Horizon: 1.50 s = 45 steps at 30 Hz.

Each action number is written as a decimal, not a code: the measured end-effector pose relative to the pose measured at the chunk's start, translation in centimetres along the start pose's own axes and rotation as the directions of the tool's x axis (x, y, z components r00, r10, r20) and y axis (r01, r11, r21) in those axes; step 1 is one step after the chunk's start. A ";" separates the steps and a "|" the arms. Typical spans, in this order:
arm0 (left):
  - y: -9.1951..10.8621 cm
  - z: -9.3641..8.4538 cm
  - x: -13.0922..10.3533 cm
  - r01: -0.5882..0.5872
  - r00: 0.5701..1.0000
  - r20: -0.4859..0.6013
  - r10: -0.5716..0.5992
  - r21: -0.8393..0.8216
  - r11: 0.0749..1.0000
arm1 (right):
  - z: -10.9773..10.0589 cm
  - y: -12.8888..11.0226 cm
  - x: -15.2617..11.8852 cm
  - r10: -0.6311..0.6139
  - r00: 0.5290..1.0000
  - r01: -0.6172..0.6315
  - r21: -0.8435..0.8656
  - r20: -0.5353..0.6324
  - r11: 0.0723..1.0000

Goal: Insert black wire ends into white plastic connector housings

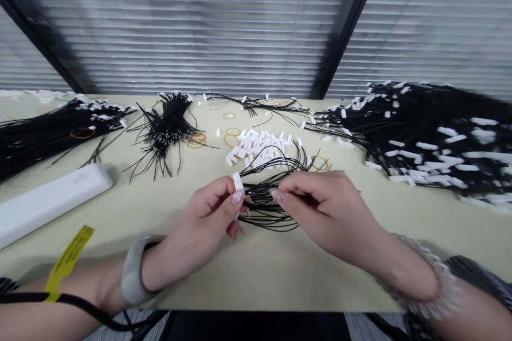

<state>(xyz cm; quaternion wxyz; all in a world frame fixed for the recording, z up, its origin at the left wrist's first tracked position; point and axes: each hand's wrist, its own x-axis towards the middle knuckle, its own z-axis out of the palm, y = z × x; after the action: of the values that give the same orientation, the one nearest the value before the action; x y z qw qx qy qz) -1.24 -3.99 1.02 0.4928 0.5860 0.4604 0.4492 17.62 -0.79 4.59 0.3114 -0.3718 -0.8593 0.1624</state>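
My left hand [214,213] is closed on a white connector [238,184], its thumb pressed on the front. Thin black wires [264,200] fan out from that connector to the right. My right hand [326,210] is closed over the wires, thumb and index finger pinched together among them. Whether one wire sits between those fingertips is too small to tell. Behind the wires lies a pile of small white connectors [258,146].
Large bundles of black wires with white ends lie at the right [432,133] and left [40,128]. A smaller bundle [168,122] stands near yellow rubber bands [197,140]. A white bar-shaped device [52,200] lies at the left; blinds cover the window behind.
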 end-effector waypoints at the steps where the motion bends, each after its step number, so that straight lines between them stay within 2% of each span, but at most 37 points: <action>1: 0.0 0.0 0.0 -0.005 1.000 0.008 0.005 0.003 1.000 | 0.0 -0.1 0.0 -0.003 1.000 0.003 0.001 0.005 1.000; 18: 0.3 0.1 -0.2 -0.001 1.000 0.013 0.001 0.063 0.998 | -0.1 -0.4 0.0 -0.039 0.993 0.031 0.065 0.113 0.997; 33: 0.6 0.2 -0.3 -0.005 1.000 0.017 0.004 0.053 0.999 | -0.2 -0.2 0.2 0.058 0.983 -0.086 0.154 0.175 0.984; 40: 0.3 0.1 -0.4 0.001 1.000 0.028 -0.004 0.132 0.991 | 0.2 -0.4 0.2 0.173 0.964 -0.216 0.215 0.201 0.952; 45: 0.3 0.2 -0.5 0.020 1.000 0.016 -0.024 0.195 0.981 | 1.2 -0.6 0.1 0.145 0.969 -0.181 0.175 0.200 0.968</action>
<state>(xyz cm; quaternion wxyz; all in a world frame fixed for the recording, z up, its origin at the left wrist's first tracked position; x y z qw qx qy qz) -1.09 -4.52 1.22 0.4424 0.6303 0.5040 0.3911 16.44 -1.17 4.05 0.2499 -0.3930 -0.8313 0.3034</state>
